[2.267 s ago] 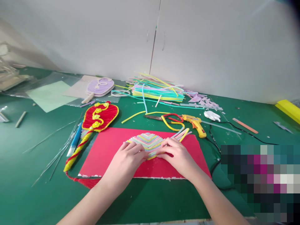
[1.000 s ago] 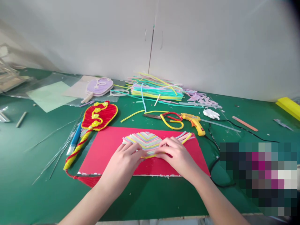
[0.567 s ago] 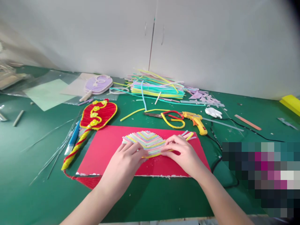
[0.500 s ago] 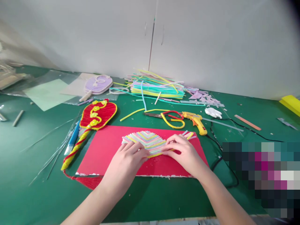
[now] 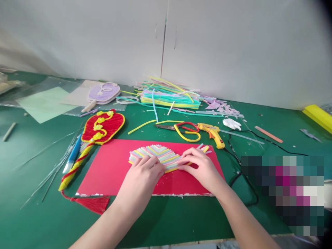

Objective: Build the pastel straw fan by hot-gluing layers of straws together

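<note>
A striped fan-shaped piece made of pipe cleaners (image 5: 155, 150) in yellow, pink, white and pale blue lies on a red board (image 5: 103, 166). My left hand (image 5: 145, 173) is closed at its lower left edge, with the fingertips at a yellow pipe cleaner along the bottom. Over the right side, my right hand (image 5: 198, 166) pinches the pipe cleaners' edge between thumb and fingers. Loose strip ends stick out past its knuckles at the upper right. The fingers cover parts of both lower edges.
Left of the board lies a red and yellow fan (image 5: 103, 128) with a tassel. Behind the board are scissors (image 5: 178, 128), a yellow glue gun (image 5: 211, 133) with a black cord, and a pile of pipe cleaners (image 5: 168, 98). A purple fan (image 5: 103, 92) lies at the back left.
The whole scene has shifted slightly left in view. Both hands stay on the striped piece, with only slight finger movement.
</note>
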`<state>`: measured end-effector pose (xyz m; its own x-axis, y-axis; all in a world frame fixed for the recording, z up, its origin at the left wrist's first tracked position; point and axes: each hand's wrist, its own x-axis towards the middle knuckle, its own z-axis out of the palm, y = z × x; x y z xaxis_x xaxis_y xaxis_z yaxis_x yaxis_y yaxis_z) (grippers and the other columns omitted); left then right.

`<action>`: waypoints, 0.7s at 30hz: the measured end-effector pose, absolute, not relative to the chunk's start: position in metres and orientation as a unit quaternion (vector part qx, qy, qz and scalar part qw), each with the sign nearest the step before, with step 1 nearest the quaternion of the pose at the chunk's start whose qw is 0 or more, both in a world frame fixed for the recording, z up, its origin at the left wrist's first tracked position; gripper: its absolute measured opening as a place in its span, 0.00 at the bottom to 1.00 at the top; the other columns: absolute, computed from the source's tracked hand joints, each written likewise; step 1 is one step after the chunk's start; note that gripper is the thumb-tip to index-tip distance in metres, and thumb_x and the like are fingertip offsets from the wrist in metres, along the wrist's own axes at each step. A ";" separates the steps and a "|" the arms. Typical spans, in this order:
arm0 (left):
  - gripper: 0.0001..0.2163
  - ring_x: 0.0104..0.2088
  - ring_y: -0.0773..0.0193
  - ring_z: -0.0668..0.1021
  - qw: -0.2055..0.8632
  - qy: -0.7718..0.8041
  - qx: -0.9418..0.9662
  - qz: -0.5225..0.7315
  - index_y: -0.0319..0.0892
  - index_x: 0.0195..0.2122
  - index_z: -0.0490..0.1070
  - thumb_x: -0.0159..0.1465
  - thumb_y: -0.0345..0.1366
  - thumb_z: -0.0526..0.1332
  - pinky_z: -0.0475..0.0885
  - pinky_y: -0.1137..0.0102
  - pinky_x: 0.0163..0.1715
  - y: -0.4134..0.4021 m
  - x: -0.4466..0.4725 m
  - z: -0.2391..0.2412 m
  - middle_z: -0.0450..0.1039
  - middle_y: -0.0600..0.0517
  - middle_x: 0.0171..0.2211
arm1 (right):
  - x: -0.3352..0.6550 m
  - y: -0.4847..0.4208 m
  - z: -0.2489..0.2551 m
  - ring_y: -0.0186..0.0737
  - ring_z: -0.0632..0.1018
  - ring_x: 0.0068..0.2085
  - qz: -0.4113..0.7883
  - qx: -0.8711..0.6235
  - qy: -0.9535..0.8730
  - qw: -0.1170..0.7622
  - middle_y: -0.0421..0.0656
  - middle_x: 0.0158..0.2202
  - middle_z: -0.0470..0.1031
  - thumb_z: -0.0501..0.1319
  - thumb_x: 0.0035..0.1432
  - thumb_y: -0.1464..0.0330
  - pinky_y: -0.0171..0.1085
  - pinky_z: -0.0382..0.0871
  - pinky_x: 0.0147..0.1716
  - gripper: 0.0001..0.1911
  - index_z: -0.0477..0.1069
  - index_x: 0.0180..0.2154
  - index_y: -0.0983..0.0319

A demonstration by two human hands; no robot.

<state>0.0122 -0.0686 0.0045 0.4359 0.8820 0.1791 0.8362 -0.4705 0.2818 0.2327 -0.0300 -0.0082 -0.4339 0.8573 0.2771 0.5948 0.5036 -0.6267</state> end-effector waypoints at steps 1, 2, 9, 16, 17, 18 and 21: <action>0.09 0.34 0.58 0.73 0.078 0.512 0.843 0.146 0.42 0.34 0.74 0.66 0.30 0.55 0.69 0.64 0.35 -0.068 0.014 0.006 0.73 0.50 0.33 | 0.237 -0.029 -0.007 0.40 0.75 0.41 0.219 -0.449 -0.815 0.293 0.42 0.36 0.73 0.63 0.58 0.67 0.41 0.71 0.43 0.03 0.77 0.34 0.56; 0.09 0.35 0.58 0.74 0.081 0.513 0.842 0.142 0.42 0.34 0.74 0.67 0.30 0.55 0.69 0.64 0.34 -0.068 0.016 0.008 0.73 0.50 0.33 | 0.241 -0.029 -0.005 0.40 0.75 0.41 0.211 -0.453 -0.815 0.292 0.42 0.36 0.73 0.63 0.58 0.67 0.41 0.71 0.44 0.04 0.77 0.34 0.56; 0.08 0.34 0.58 0.74 0.043 0.491 0.860 0.130 0.41 0.34 0.73 0.65 0.27 0.56 0.69 0.64 0.33 -0.063 0.036 0.010 0.73 0.50 0.33 | 0.255 -0.027 -0.011 0.41 0.75 0.42 0.196 -0.458 -0.821 0.280 0.42 0.37 0.74 0.63 0.58 0.67 0.44 0.71 0.45 0.04 0.78 0.35 0.56; 0.08 0.34 0.59 0.75 0.082 0.495 0.850 0.158 0.41 0.35 0.73 0.66 0.27 0.54 0.71 0.65 0.34 -0.060 0.042 0.003 0.73 0.50 0.33 | 0.254 -0.025 -0.021 0.40 0.75 0.40 0.188 -0.452 -0.821 0.292 0.42 0.35 0.74 0.64 0.57 0.67 0.41 0.71 0.43 0.03 0.77 0.33 0.56; 0.08 0.34 0.60 0.76 0.095 0.500 0.845 0.164 0.41 0.35 0.73 0.66 0.28 0.54 0.71 0.66 0.34 -0.060 0.042 0.002 0.73 0.50 0.33 | 0.253 -0.025 -0.021 0.40 0.75 0.40 0.188 -0.452 -0.821 0.295 0.41 0.34 0.74 0.64 0.58 0.67 0.41 0.71 0.42 0.03 0.77 0.33 0.56; 0.08 0.34 0.60 0.76 0.109 0.504 0.840 0.170 0.41 0.35 0.73 0.66 0.28 0.54 0.71 0.66 0.35 -0.059 0.041 0.001 0.74 0.51 0.33 | 0.253 -0.025 -0.022 0.40 0.75 0.40 0.191 -0.452 -0.819 0.297 0.41 0.34 0.74 0.64 0.58 0.67 0.41 0.72 0.42 0.03 0.77 0.33 0.56; 0.08 0.36 0.61 0.76 0.144 0.516 0.822 0.194 0.42 0.35 0.73 0.66 0.28 0.55 0.72 0.67 0.35 -0.058 0.040 -0.001 0.75 0.51 0.34 | 0.253 -0.025 -0.022 0.40 0.76 0.40 0.210 -0.457 -0.809 0.303 0.41 0.34 0.74 0.64 0.58 0.66 0.41 0.72 0.42 0.03 0.77 0.32 0.56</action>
